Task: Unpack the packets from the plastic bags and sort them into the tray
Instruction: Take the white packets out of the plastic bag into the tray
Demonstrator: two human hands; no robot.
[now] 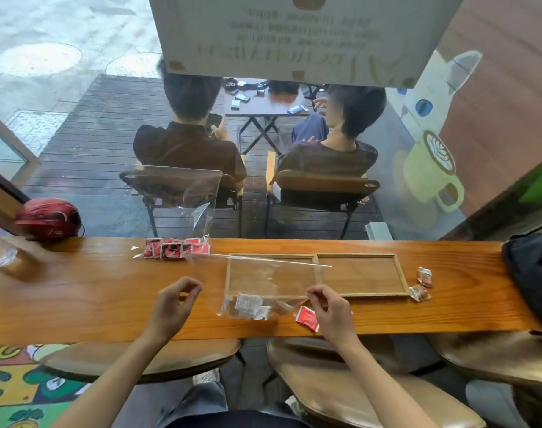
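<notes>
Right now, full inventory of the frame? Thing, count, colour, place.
counter: one, brown wood, runs across the view
tray: one, light wood, two compartments, both without packets, middle right of the counter
plastic bag: one, clear, held over the tray's left compartment, white packets at its near end
second plastic bag: one, clear, leaning up behind the red pile
red packets: a pile, count unclear, far edge of the counter
single red packet: one, near edge, by the right hand
brownish packets: about two, right of the tray
helmet: one, red, far left
dark bag: one, far right
left hand: pinches the bag's left side
right hand: pinches the bag's right corner
</notes>
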